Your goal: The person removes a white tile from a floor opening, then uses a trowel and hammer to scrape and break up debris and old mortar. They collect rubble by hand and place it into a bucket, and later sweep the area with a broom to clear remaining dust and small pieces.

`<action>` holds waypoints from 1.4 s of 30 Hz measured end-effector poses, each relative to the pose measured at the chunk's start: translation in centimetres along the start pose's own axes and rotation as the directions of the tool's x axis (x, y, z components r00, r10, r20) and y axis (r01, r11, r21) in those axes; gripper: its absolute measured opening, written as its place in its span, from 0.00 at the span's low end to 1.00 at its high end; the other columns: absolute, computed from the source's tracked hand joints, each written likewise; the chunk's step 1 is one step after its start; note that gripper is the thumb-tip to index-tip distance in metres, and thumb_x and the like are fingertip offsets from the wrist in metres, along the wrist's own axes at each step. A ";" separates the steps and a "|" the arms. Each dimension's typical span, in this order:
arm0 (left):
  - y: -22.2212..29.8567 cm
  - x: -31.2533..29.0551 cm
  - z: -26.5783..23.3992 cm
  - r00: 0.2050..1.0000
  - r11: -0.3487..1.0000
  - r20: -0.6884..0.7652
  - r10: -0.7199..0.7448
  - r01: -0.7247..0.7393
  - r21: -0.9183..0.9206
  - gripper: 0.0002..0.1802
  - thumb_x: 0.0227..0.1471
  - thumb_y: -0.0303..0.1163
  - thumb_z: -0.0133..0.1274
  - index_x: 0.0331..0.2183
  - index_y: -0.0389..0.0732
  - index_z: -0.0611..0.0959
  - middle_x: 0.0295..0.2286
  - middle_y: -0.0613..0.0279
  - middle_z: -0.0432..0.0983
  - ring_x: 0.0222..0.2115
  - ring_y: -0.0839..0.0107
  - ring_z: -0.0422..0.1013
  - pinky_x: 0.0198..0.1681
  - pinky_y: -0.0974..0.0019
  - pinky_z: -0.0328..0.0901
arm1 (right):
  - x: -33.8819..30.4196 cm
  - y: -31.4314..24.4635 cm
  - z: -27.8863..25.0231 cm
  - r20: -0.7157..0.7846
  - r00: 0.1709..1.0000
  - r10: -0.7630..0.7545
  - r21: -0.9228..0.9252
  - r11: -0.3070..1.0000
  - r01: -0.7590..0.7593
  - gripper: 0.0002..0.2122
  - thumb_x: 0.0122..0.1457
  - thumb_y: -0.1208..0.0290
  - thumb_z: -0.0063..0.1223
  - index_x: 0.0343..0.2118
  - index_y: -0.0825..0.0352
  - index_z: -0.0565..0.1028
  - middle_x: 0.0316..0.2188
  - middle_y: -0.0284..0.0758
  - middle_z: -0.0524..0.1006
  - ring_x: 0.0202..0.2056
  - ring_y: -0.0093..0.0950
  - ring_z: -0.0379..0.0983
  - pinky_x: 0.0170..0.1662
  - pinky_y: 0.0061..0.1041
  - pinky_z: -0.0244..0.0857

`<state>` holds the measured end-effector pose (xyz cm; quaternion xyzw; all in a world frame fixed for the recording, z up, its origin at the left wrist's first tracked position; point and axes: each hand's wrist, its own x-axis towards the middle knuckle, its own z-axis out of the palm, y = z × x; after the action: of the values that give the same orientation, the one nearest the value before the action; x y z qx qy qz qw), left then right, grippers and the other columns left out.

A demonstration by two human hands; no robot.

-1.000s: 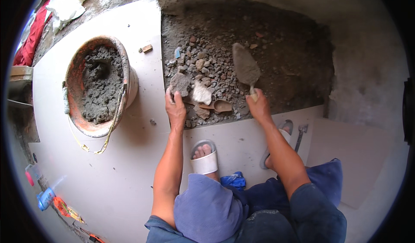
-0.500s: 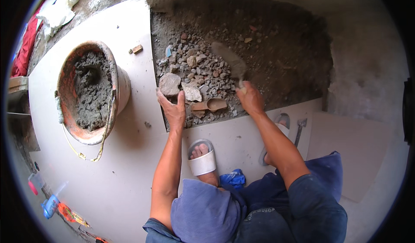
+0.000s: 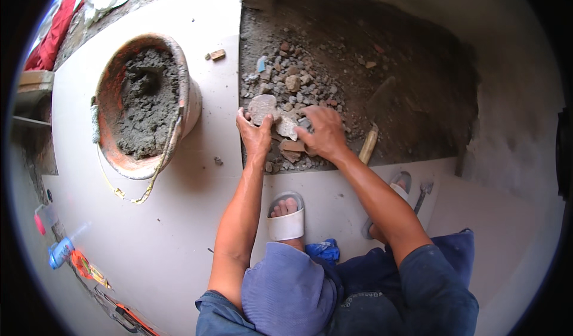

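Left fingers pinching grey stone | right fingers spread | trowel slanted — blade pointing away, rightward

Single view: left head-worn wide fisheye, near, facing down past left knee to rubble.

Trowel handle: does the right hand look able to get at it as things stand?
Probably yes: the right hand is just left of the trowel handle, and nothing appears to cover it.
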<state>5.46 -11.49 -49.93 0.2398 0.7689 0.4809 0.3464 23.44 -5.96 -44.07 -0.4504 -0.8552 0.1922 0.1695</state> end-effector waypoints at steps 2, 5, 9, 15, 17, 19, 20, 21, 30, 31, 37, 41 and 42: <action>0.5 0.0 -0.5 0.999 0.998 0.006 -0.051 0.051 0.048 0.44 0.44 0.36 0.62 0.58 0.29 0.60 0.48 0.42 0.64 0.50 0.52 0.63 0.54 0.56 0.59 | 2.2 -1.8 1.1 0.137 0.989 -0.053 -0.114 0.991 0.069 0.20 0.49 0.57 0.61 0.40 0.66 0.74 0.38 0.40 0.75 0.46 0.37 0.67 0.50 0.37 0.58; 1.7 -0.8 -2.7 0.995 0.996 0.050 -0.088 0.089 -0.015 0.38 0.45 0.32 0.60 0.55 0.29 0.65 0.48 0.44 0.69 0.48 0.59 0.67 0.53 0.61 0.61 | 3.6 -3.2 1.9 0.334 0.941 -0.053 -0.223 0.966 0.133 0.20 0.48 0.56 0.61 0.38 0.66 0.74 0.36 0.39 0.74 0.43 0.37 0.67 0.50 0.37 0.57; 2.3 -3.1 -6.9 0.979 0.971 0.093 -0.182 0.193 -0.141 0.32 0.45 0.29 0.58 0.52 0.28 0.70 0.45 0.50 0.73 0.46 0.65 0.69 0.52 0.65 0.62 | 2.7 -3.3 2.3 0.454 0.891 0.013 -0.264 0.957 0.120 0.21 0.48 0.55 0.61 0.38 0.67 0.73 0.36 0.39 0.74 0.45 0.39 0.67 0.49 0.38 0.57; 0.0 -6.5 -8.9 0.945 0.916 0.178 -0.274 0.313 -0.251 0.30 0.45 0.26 0.59 0.51 0.29 0.70 0.42 0.56 0.74 0.42 0.69 0.71 0.49 0.67 0.64 | 2.0 -4.5 4.9 0.403 0.906 0.130 -0.106 0.990 -0.095 0.17 0.50 0.59 0.61 0.36 0.65 0.70 0.38 0.43 0.73 0.42 0.43 0.70 0.46 0.43 0.61; -0.8 -7.0 -8.7 0.953 0.924 0.181 -0.242 0.283 -0.256 0.27 0.46 0.25 0.58 0.50 0.29 0.71 0.42 0.56 0.74 0.42 0.70 0.71 0.49 0.68 0.65 | 2.4 -5.0 5.3 0.376 0.914 0.154 -0.071 0.988 -0.137 0.16 0.50 0.61 0.61 0.36 0.65 0.70 0.37 0.45 0.73 0.40 0.46 0.72 0.42 0.45 0.64; -1.1 -7.5 -8.5 0.944 0.895 0.197 -0.266 0.318 -0.314 0.28 0.47 0.24 0.57 0.51 0.29 0.69 0.43 0.54 0.74 0.43 0.69 0.71 0.49 0.68 0.65 | 2.5 -5.3 5.2 0.390 0.904 0.178 0.025 0.979 -0.204 0.16 0.50 0.62 0.60 0.37 0.65 0.70 0.35 0.47 0.75 0.38 0.48 0.74 0.39 0.46 0.66; -1.1 -7.8 -8.4 0.914 0.860 0.221 -0.340 0.397 -0.321 0.29 0.48 0.24 0.56 0.52 0.29 0.68 0.43 0.53 0.74 0.44 0.69 0.71 0.49 0.68 0.66 | 2.3 -5.4 4.9 0.349 0.915 0.201 0.089 0.965 -0.246 0.16 0.51 0.62 0.59 0.38 0.66 0.70 0.33 0.48 0.76 0.37 0.49 0.74 0.38 0.46 0.66; -1.0 -8.0 -8.4 0.902 0.805 0.250 -0.352 0.428 -0.410 0.29 0.49 0.24 0.56 0.52 0.29 0.67 0.44 0.53 0.73 0.44 0.68 0.71 0.49 0.68 0.66 | 2.1 -5.5 4.7 0.333 0.912 0.240 0.161 0.938 -0.306 0.17 0.52 0.61 0.58 0.40 0.67 0.71 0.32 0.49 0.77 0.37 0.49 0.74 0.39 0.45 0.66; 1.7 -8.8 -6.0 0.797 0.789 0.478 -0.370 0.541 -0.292 0.22 0.53 0.29 0.56 0.49 0.33 0.73 0.40 0.58 0.75 0.39 0.72 0.73 0.42 0.68 0.70 | -3.7 -4.7 2.8 0.459 0.769 0.444 0.575 0.512 -0.638 0.27 0.53 0.57 0.62 0.47 0.73 0.68 0.40 0.39 0.76 0.34 0.32 0.77 0.34 0.30 0.73; 1.8 -8.6 -5.7 0.812 0.810 0.467 -0.351 0.514 -0.283 0.20 0.55 0.32 0.55 0.47 0.33 0.75 0.38 0.59 0.76 0.39 0.72 0.73 0.41 0.69 0.70 | -2.9 -4.8 2.5 0.569 0.668 0.480 0.552 0.379 -0.743 0.26 0.52 0.58 0.63 0.47 0.72 0.69 0.39 0.39 0.76 0.33 0.31 0.77 0.31 0.29 0.73; 2.0 -8.2 -6.0 0.921 0.840 0.268 -0.282 0.373 -0.394 0.20 0.57 0.38 0.52 0.47 0.34 0.76 0.40 0.55 0.76 0.41 0.64 0.74 0.42 0.66 0.68 | 19.1 -11.8 -3.8 0.422 0.828 0.370 0.772 0.333 -0.542 0.25 0.54 0.57 0.60 0.48 0.69 0.70 0.33 0.35 0.78 0.28 0.24 0.76 0.23 0.24 0.72; 0.6 -9.4 -7.0 0.975 0.981 0.151 0.164 -0.177 0.079 0.22 0.52 0.39 0.57 0.43 0.33 0.78 0.40 0.44 0.75 0.45 0.47 0.70 0.49 0.56 0.64 | 35.7 -16.8 -9.7 0.011 1.000 0.007 0.797 0.604 -0.013 0.32 0.54 0.50 0.58 0.54 0.69 0.65 0.42 0.41 0.74 0.38 0.33 0.73 0.37 0.33 0.73; 0.1 -8.9 -6.8 0.967 0.960 0.154 0.202 -0.227 0.167 0.25 0.51 0.41 0.58 0.45 0.33 0.76 0.43 0.43 0.73 0.47 0.48 0.69 0.52 0.55 0.62 | 36.8 -17.2 -10.2 -0.193 0.981 0.004 0.643 0.756 0.124 0.28 0.55 0.52 0.57 0.51 0.68 0.69 0.40 0.40 0.76 0.38 0.30 0.73 0.39 0.30 0.72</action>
<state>5.94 -21.58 -45.12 0.3848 0.7538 0.4257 0.3200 -3.75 17.66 -22.64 -0.3513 -0.7297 0.4299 0.3992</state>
